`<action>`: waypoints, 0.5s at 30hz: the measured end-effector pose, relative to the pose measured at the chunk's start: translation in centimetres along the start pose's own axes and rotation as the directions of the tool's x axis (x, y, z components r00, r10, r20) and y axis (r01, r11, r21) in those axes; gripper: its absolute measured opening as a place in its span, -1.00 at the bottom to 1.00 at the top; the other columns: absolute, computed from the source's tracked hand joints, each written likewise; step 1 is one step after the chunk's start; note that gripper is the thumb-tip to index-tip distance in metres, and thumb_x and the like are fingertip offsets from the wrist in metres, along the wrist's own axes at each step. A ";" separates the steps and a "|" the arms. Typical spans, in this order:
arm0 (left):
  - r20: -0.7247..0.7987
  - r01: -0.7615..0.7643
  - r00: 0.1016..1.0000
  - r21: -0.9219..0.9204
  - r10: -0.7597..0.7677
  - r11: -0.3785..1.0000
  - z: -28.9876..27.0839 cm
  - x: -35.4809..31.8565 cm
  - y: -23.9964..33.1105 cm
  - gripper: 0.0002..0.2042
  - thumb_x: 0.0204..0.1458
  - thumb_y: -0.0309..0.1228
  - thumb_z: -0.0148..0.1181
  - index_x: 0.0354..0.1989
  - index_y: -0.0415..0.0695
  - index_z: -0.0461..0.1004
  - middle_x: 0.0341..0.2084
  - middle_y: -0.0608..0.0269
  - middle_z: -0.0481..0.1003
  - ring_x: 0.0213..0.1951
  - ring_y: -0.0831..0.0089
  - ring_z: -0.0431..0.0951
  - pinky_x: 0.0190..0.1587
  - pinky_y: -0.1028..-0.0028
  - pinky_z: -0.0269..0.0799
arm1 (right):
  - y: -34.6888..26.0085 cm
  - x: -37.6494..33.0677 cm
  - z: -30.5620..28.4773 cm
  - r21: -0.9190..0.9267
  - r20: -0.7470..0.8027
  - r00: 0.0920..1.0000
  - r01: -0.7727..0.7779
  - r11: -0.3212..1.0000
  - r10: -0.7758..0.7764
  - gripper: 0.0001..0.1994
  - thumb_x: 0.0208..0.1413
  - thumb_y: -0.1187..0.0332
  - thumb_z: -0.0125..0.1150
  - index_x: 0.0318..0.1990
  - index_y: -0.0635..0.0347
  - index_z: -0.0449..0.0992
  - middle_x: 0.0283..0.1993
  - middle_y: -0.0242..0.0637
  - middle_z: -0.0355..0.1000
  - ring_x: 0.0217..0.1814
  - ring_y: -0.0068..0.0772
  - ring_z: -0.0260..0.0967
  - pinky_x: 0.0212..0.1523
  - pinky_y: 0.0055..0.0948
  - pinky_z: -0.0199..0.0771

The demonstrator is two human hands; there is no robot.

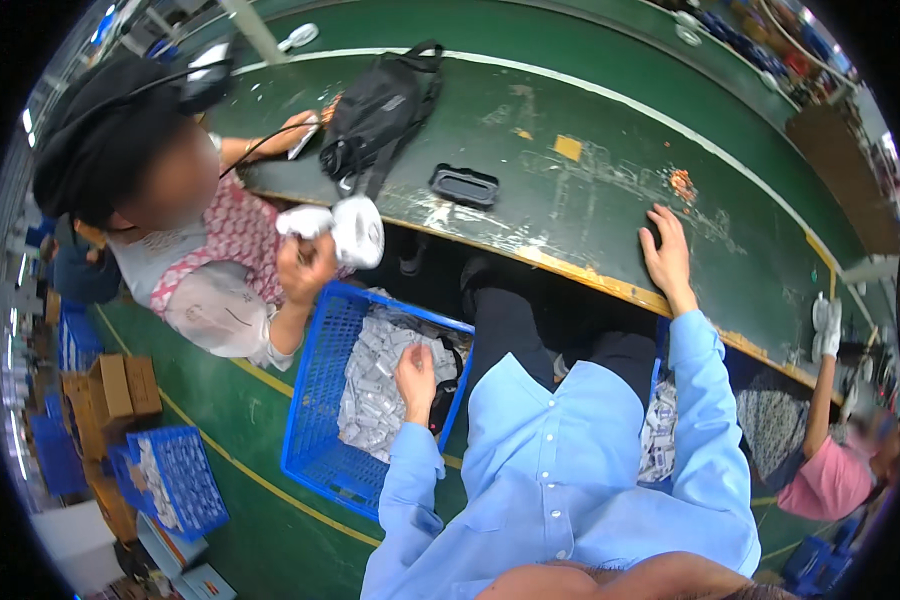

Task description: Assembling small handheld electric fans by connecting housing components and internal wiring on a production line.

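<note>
My right hand [667, 250] rests on the green table [590, 215] near its front edge, fingers apart, holding nothing. My left hand [416, 378] hovers over a blue plastic basket [305, 440] beside my left leg, its fingers curled together. Whether anything small is pinched in them is hidden. Many small white pieces [370, 385] fill much of the basket, and a black strap-like thing [452, 370] lies along its right side. Ahead on the table lies a black oblong case [464, 186], and a small heap of orange bits [681, 184] sits just beyond my right hand.
At my left a person [230, 230] holds a white device [357, 232] above the basket. A black bag [385, 115] lies on the table, with a yellow square [567, 148] farther right. Another basket of white pieces [658, 430] stands by my right leg. Another person [830, 470] is at far right.
</note>
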State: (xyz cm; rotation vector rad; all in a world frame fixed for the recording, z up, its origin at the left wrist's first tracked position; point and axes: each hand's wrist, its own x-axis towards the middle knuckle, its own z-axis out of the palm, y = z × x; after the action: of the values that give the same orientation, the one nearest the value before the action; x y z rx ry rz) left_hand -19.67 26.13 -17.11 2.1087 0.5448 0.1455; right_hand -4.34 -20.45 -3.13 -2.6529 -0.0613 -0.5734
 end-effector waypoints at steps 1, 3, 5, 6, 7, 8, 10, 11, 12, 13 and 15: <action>0.021 -0.013 1.000 0.009 0.012 1.000 -0.2 0.5 2.5 -0.69 0.18 -0.23 0.18 -0.13 -0.25 0.56 -0.31 -0.03 0.63 -0.21 0.13 0.65 -0.14 0.24 0.51 | -0.2 0.0 -0.1 0.013 0.002 1.000 -0.012 1.000 0.012 -0.64 0.17 0.27 0.20 0.07 0.24 0.48 0.29 -0.11 0.33 0.40 -0.03 0.17 0.38 -0.19 0.18; 0.006 -0.180 0.983 -0.108 0.182 0.978 -0.7 1.1 8.2 -0.73 0.18 -0.28 0.19 -0.14 -0.27 0.56 -0.34 0.02 0.62 -0.25 0.18 0.64 -0.16 0.28 0.51 | 0.0 -0.1 -0.3 0.001 0.005 1.000 -0.027 1.000 0.027 -0.63 0.17 0.26 0.19 0.08 0.25 0.48 0.29 -0.10 0.33 0.40 -0.04 0.17 0.38 -0.19 0.18; -0.023 -0.319 0.947 -0.136 0.319 0.938 -1.0 1.6 12.2 -0.80 0.17 -0.41 0.20 -0.14 -0.27 0.56 -0.32 0.05 0.61 -0.26 0.25 0.63 -0.18 0.35 0.51 | 0.0 -0.1 -0.3 0.025 -0.005 0.999 -0.038 0.999 0.038 -0.62 0.17 0.26 0.19 0.08 0.26 0.48 0.28 -0.09 0.34 0.40 -0.05 0.17 0.37 -0.19 0.19; -0.040 -0.399 0.917 -0.139 0.398 0.906 -1.0 2.2 13.7 -0.82 0.16 -0.43 0.19 -0.14 -0.27 0.56 -0.31 0.06 0.61 -0.27 0.26 0.63 -0.18 0.37 0.51 | -0.1 -0.1 -0.5 0.029 -0.013 0.999 -0.051 0.998 0.052 -0.62 0.17 0.26 0.19 0.08 0.26 0.48 0.28 -0.09 0.34 0.40 -0.05 0.17 0.37 -0.19 0.19; -0.072 -0.478 0.878 -0.164 0.472 0.863 -0.7 3.0 14.8 -0.84 0.16 -0.48 0.18 -0.15 -0.28 0.56 -0.30 0.06 0.60 -0.27 0.28 0.63 -0.18 0.38 0.51 | -0.2 -0.1 -0.6 0.041 -0.015 0.998 -0.052 0.998 0.053 -0.62 0.17 0.26 0.20 0.08 0.27 0.48 0.28 -0.09 0.34 0.40 -0.04 0.18 0.37 -0.19 0.19; -0.088 -0.525 0.851 -0.176 0.518 0.833 -0.6 3.7 16.1 -0.85 0.15 -0.50 0.18 -0.15 -0.28 0.56 -0.31 0.06 0.60 -0.27 0.27 0.63 -0.18 0.38 0.52 | -0.2 -0.2 -0.7 0.053 -0.019 0.998 -0.052 0.997 0.053 -0.62 0.17 0.26 0.20 0.08 0.27 0.48 0.27 -0.08 0.35 0.39 -0.04 0.19 0.37 -0.18 0.20; -0.098 -0.610 0.791 -0.198 0.603 0.768 -0.4 4.9 20.0 -0.87 0.12 -0.56 0.18 -0.18 -0.30 0.55 -0.31 0.05 0.59 -0.27 0.25 0.62 -0.18 0.38 0.52 | 0.2 -0.3 -0.5 0.056 -0.036 0.998 -0.044 0.997 0.046 -0.63 0.16 0.26 0.20 0.06 0.29 0.49 0.25 -0.07 0.37 0.37 -0.03 0.21 0.35 -0.18 0.21; -0.101 -0.677 0.733 -0.192 0.672 0.710 -0.1 5.6 21.9 -0.87 0.12 -0.57 0.18 -0.18 -0.30 0.55 -0.32 0.05 0.59 -0.27 0.24 0.62 -0.17 0.38 0.52 | 0.5 -0.4 -0.5 0.056 -0.043 0.998 -0.042 0.998 0.044 -0.63 0.16 0.26 0.20 0.05 0.30 0.49 0.24 -0.07 0.37 0.37 -0.02 0.21 0.35 -0.18 0.21; -0.106 -0.738 0.672 -0.183 0.733 0.650 0.3 6.4 23.5 -0.88 0.11 -0.57 0.18 -0.19 -0.31 0.55 -0.32 0.04 0.59 -0.27 0.23 0.62 -0.17 0.37 0.52 | 0.5 -0.4 -0.4 0.065 -0.054 0.998 -0.036 0.997 0.040 -0.63 0.16 0.26 0.19 0.05 0.31 0.49 0.23 -0.07 0.37 0.37 -0.02 0.21 0.34 -0.18 0.22; -0.091 -0.759 0.646 -0.185 0.758 0.625 0.8 7.0 24.7 -0.88 0.10 -0.58 0.19 -0.20 -0.31 0.55 -0.32 0.04 0.59 -0.27 0.22 0.62 -0.17 0.37 0.52 | 0.4 -0.4 -0.4 0.071 -0.056 0.997 -0.043 0.997 0.047 -0.63 0.16 0.26 0.19 0.05 0.31 0.49 0.23 -0.07 0.37 0.36 -0.02 0.22 0.34 -0.18 0.22; -0.029 -0.812 0.562 -0.211 0.827 0.544 2.2 7.9 27.6 -0.87 0.07 -0.59 0.20 -0.20 -0.31 0.55 -0.32 0.03 0.59 -0.26 0.19 0.62 -0.16 0.36 0.51 | 0.5 -0.4 -0.4 0.081 -0.069 0.996 -0.043 0.996 0.048 -0.64 0.16 0.26 0.19 0.03 0.30 0.49 0.22 -0.07 0.38 0.36 -0.04 0.22 0.34 -0.19 0.23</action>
State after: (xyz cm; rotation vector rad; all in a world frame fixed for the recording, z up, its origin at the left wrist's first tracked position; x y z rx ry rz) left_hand -3.00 14.72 3.34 1.9874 -0.5596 0.6309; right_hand -4.83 -21.03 -3.14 -2.5479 -0.0026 -0.6358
